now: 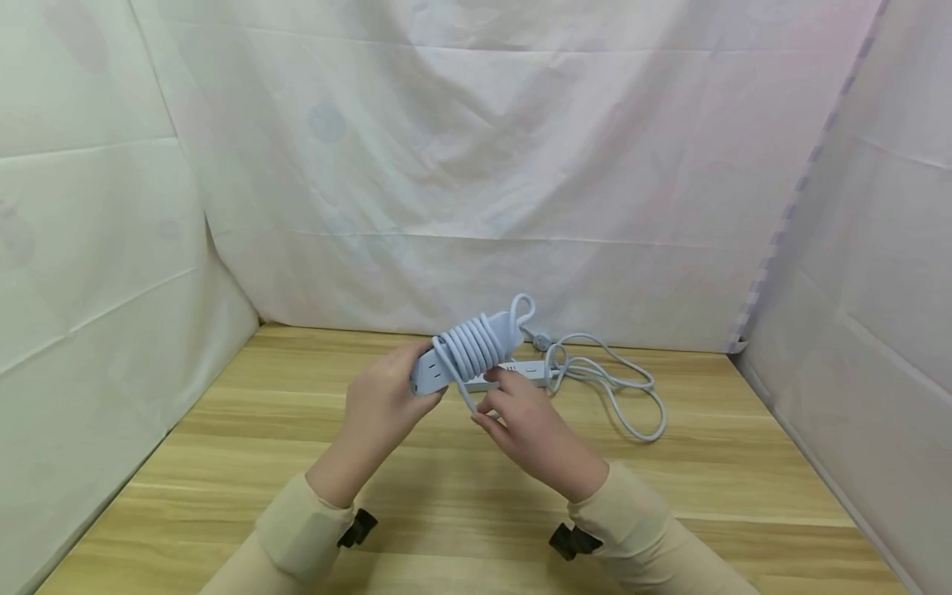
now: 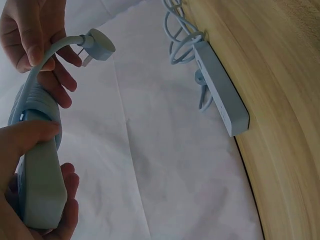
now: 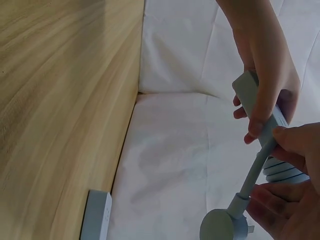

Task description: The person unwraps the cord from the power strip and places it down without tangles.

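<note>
Held up over the table is a white power strip (image 1: 429,373), tilted, its cord (image 1: 470,347) wound round it in several tight turns. My left hand (image 1: 383,392) grips the strip by its lower left end, thumb lying along one side in the left wrist view. Between thumb and fingers, my right hand (image 1: 531,430) pinches the free end of the cord close to the coil. Just past those fingers the cord ends in a round-backed plug (image 2: 100,46) with metal prongs, seen also in the right wrist view. A small cord loop (image 1: 523,307) sticks up at the strip's far end.
Behind the held strip, a second white power strip (image 1: 534,369) lies near the back of the wooden table (image 1: 446,529). Its loose cord (image 1: 645,384) spreads in loops to the right, with its plug (image 1: 541,341) by the back edge. White cloth (image 1: 476,149) hangs around the sides and back.
</note>
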`<state>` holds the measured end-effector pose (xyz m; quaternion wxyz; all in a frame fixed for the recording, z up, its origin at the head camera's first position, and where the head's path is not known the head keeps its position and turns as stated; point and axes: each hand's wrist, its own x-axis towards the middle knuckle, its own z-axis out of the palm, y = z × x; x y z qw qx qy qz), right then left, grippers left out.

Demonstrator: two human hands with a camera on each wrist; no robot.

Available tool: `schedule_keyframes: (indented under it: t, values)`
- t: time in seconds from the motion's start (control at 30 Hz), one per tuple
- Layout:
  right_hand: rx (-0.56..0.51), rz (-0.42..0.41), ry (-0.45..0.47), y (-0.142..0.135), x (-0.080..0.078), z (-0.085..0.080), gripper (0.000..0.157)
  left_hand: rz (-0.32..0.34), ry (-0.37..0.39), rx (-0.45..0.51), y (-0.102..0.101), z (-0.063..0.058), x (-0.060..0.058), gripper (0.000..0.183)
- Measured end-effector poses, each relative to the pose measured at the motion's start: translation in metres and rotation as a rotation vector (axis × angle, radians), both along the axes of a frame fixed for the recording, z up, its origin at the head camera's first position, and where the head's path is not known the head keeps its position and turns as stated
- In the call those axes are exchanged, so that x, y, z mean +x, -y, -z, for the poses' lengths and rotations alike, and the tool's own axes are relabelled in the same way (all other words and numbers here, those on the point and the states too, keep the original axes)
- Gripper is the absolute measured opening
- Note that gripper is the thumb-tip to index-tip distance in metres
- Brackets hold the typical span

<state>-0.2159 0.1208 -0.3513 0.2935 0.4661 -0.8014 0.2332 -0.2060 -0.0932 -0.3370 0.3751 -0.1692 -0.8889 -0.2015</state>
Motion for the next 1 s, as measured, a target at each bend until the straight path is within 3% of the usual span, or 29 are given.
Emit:
schedule_keyframes:
  t: [0.2, 0.43, 0.6, 0.8, 1.0]
  values:
    - [0.015, -0.014, 0.0, 0.004, 0.004, 0.003, 0.02, -0.063, 0.011, -0.013, -0.005, 0.0, -0.002, 0.029]
    - [0.066, -0.011, -0.054, 0.006, 0.005, 0.004, 0.022, -0.126, -0.035, -0.066, -0.01, 0.003, -0.006, 0.037]
    - [0.097, 0.02, -0.036, 0.005, 0.006, 0.004, 0.02, -0.13, -0.049, -0.091, -0.009, 0.005, -0.008, 0.036]
    - [0.14, 0.015, 0.054, 0.005, 0.006, 0.004, 0.013, -0.136, -0.015, -0.128, -0.008, 0.006, -0.009, 0.037]
    - [0.126, 0.028, 0.208, 0.006, 0.009, 0.004, 0.008, -0.175, 0.017, -0.152, -0.004, 0.01, -0.012, 0.038]
